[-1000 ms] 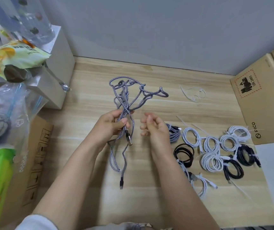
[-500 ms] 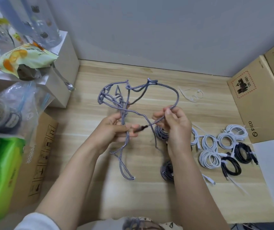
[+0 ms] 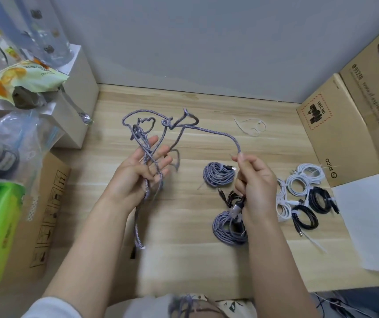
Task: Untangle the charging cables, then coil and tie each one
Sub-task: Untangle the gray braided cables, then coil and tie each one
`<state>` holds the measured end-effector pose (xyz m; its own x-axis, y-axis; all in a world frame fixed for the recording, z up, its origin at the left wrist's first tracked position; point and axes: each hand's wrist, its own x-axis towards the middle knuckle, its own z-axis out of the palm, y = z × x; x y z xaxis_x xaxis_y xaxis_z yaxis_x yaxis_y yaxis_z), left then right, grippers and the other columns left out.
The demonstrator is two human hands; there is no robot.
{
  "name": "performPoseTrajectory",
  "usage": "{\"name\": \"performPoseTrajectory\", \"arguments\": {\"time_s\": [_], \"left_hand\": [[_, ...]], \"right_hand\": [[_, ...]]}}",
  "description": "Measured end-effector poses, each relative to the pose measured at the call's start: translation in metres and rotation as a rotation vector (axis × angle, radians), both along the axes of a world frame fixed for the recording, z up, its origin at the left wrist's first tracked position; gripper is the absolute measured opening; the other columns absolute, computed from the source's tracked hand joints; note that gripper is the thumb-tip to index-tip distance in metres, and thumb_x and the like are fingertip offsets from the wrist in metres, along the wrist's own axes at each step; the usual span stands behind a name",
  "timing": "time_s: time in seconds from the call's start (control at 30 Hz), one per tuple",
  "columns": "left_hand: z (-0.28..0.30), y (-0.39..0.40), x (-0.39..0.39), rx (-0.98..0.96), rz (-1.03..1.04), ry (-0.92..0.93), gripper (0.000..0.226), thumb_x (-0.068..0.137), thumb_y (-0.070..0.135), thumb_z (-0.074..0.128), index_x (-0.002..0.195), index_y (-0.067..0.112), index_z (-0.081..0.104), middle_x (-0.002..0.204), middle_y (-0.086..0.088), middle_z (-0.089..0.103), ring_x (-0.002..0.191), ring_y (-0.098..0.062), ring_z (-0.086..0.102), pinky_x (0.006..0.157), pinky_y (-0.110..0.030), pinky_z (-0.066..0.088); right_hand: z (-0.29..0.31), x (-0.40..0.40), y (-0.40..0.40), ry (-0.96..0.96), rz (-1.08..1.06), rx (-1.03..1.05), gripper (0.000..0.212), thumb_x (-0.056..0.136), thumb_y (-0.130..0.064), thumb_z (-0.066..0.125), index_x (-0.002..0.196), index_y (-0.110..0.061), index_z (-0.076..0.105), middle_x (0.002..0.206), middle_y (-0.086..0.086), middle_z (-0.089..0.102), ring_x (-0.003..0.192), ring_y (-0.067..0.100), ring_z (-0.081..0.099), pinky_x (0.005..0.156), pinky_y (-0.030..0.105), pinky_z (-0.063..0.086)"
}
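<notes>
A tangled grey braided cable (image 3: 216, 132) hangs in the air between my hands above the wooden table (image 3: 197, 267). My left hand (image 3: 141, 171) has its fingers spread, with several strands of that cable draped through them and a loop dangling below. My right hand (image 3: 253, 180) pinches one strand between thumb and forefinger, and the cable's metal plug end (image 3: 236, 207) sticks out under its palm. Two coiled grey cables lie on the table: one (image 3: 218, 175) beside my right hand, another (image 3: 228, 228) below it.
Several tied white coils (image 3: 303, 180) and black coils (image 3: 317, 200) lie right of my right hand. Loose white ties (image 3: 252, 127) rest at the back. Cardboard boxes (image 3: 339, 134) stand at the right, white paper (image 3: 372, 221) below them, boxes and bags (image 3: 18, 83) at the left.
My right hand has moved right and pulled a strand out of the tangle, stretching it sideways. My left hand has opened its fingers, letting strands hang across them.
</notes>
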<state>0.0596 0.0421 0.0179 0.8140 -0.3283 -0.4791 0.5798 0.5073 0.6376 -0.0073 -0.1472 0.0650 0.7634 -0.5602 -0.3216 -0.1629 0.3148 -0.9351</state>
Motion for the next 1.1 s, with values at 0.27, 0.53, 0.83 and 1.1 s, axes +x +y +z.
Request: {"name": "performPoseTrajectory", "arguments": {"time_s": [0.27, 0.53, 0.83, 1.1], "left_hand": [[0.003, 0.004, -0.002, -0.093, -0.034, 0.035, 0.033, 0.06, 0.03, 0.083, 0.082, 0.021, 0.06, 0.062, 0.007, 0.049, 0.046, -0.007, 0.045, 0.055, -0.021, 0.047], [-0.005, 0.004, 0.007, 0.287, 0.105, 0.054, 0.014, 0.098, 0.013, 0.047, 0.09, 0.009, 0.058, 0.039, 0.014, 0.021, 0.03, -0.001, 0.017, 0.036, -0.013, 0.025], [0.011, 0.008, 0.014, -0.135, 0.097, 0.191, 0.02, 0.091, 0.019, 0.051, 0.08, 0.009, 0.063, 0.04, 0.009, 0.025, 0.027, -0.005, 0.023, 0.034, -0.012, 0.028], [0.029, 0.018, 0.011, -0.382, -0.287, 0.084, 0.031, 0.054, 0.015, 0.09, 0.076, 0.011, 0.069, 0.046, 0.008, 0.021, 0.04, -0.004, 0.013, 0.036, -0.014, 0.034]], "right_hand": [[0.001, -0.005, -0.004, 0.011, -0.162, -0.133, 0.011, 0.085, -0.014, 0.066, 0.075, -0.017, 0.068, 0.066, -0.007, 0.061, 0.046, 0.0, 0.037, 0.046, 0.01, 0.029], [0.009, -0.005, -0.004, -0.107, -0.3, -0.177, 0.011, 0.087, -0.016, 0.065, 0.076, -0.019, 0.066, 0.061, -0.015, 0.063, 0.054, 0.001, 0.043, 0.059, 0.02, 0.036], [0.002, -0.01, 0.024, -0.233, 0.088, -0.582, 0.02, 0.076, -0.01, 0.07, 0.067, -0.027, 0.064, 0.051, -0.019, 0.05, 0.049, 0.001, 0.045, 0.051, 0.011, 0.033], [-0.003, 0.018, 0.017, -0.107, -0.062, -0.92, 0.012, 0.073, -0.018, 0.066, 0.062, -0.015, 0.064, 0.049, -0.016, 0.046, 0.05, 0.006, 0.044, 0.049, 0.021, 0.03]]}}
